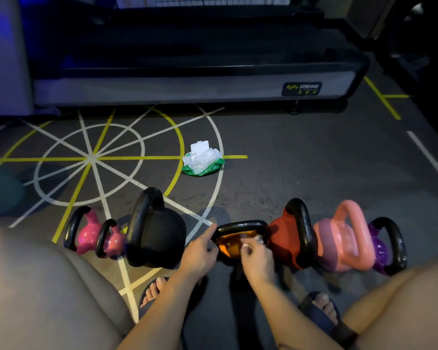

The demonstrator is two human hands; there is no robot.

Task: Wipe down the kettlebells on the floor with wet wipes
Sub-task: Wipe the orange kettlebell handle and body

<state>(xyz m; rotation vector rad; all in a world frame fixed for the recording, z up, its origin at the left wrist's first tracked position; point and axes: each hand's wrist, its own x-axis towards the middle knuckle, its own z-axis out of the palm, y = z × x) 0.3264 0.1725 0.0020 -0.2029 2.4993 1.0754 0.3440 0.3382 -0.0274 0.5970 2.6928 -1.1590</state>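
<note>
- Lower centre of the frame: orange kettlebell upright on the floor, black handle uppermost, in the middle of a row of seven kettlebells spanning the lower frame.
- Left hand: index finger stretched out and touching the left corner of the orange kettlebell's handle, remaining fingers loosely curled, nothing held.
- Right hand: fingers bunched, pinching a crumpled white wipe against the inner right side of the same handle, just above the orange body.
- Left of centre: large black kettlebell, just beside the left hand.
- Further left: small pink kettlebell and outer pink kettlebell, close together, both with black handles.
- Right of centre: red kettlebell with black handle, just beside the orange one.
- Further right: pale pink kettlebell with pink handle, then purple kettlebell at the far right end of the row.
- Middle of the frame, beyond the row and well apart from it: wet-wipe pack, green and white, lid flipped open, lying on painted white and yellow floor lines.
- Upper frame: treadmill base, dark, with a "BODY STRONG" label at its right end.
- Bottom edge: bare knees in the lower left and lower right corners; left foot and right foot in dark sandals, flat on the floor behind the row.
</note>
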